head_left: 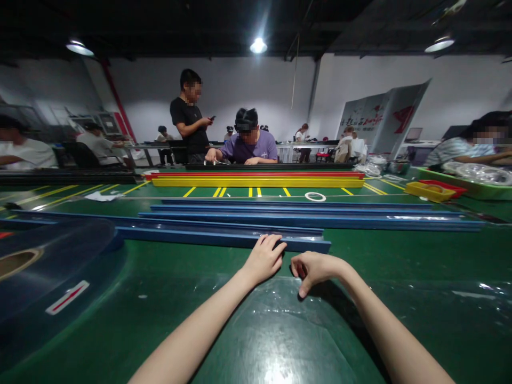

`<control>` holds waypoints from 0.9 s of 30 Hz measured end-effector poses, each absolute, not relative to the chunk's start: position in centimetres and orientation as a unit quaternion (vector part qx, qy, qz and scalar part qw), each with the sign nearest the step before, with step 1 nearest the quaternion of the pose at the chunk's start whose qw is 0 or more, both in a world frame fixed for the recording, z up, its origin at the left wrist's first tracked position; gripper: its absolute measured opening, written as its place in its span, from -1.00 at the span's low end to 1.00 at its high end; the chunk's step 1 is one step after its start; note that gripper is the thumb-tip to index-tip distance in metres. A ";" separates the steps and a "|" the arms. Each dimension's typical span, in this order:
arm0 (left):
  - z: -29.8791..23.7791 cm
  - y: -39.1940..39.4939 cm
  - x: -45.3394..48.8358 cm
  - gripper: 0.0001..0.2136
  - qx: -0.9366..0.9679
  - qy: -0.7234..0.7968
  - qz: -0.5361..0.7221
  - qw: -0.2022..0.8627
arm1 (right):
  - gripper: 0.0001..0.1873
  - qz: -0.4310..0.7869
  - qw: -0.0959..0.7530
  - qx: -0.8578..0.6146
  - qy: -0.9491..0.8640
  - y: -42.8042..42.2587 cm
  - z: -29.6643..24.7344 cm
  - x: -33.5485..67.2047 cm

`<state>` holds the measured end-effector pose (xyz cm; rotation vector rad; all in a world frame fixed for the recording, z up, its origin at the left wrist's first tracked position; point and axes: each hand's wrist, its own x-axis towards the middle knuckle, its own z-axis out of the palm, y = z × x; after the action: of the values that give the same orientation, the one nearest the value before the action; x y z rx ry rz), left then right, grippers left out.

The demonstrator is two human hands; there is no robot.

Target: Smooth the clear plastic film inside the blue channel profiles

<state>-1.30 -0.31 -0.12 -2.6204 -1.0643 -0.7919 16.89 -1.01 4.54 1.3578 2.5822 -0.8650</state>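
My left hand (265, 258) reaches forward with its fingers bent loosely over the front edge of a blue channel rail (224, 237), near the rail's right end. Its thumb side faces my right hand. Just to the right, my right hand (314, 268) is curled, thumb and fingers pinching at the edge of a clear plastic film (276, 304). This film lies over the green tabletop beneath both wrists and shines with reflections. A large roll (96, 240), dark and glossy with a cardboard core, lies on its side at the left.
More blue rails (360, 218) lie behind, then yellow (256, 182) and red rails. A white ring (316, 197) rests between them. Yellow (428, 192) and green trays (488, 186) stand at right. A person (252, 138) sits opposite; another (190, 117) stands with a phone.
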 end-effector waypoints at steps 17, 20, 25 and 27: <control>5.1 -0.8 -1.3 -0.73 -0.893 -0.411 -0.175 0.048 | -0.86 -0.393 -0.009 0.409 0.824 -0.6 3.9 17.0; 6.0 -1.1 -1.6 -0.67 -0.890 -0.447 -0.096 0.001 | -0.91 -0.412 -0.030 0.399 0.818 -0.5 4.0 17.1; 7.0 -0.7 -3.0 -0.72 -0.866 -0.491 -0.033 -0.085 | -0.89 -0.356 -0.085 0.422 0.830 -0.1 4.0 18.0; 7.2 -0.2 -3.8 -0.77 -0.863 -0.491 -0.012 -0.115 | -0.88 -0.319 -0.089 0.452 0.828 0.1 4.0 18.5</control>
<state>-3.77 -0.21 7.16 -2.9313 -1.6669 -0.0402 18.50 0.12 4.04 1.5077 2.7594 -1.0622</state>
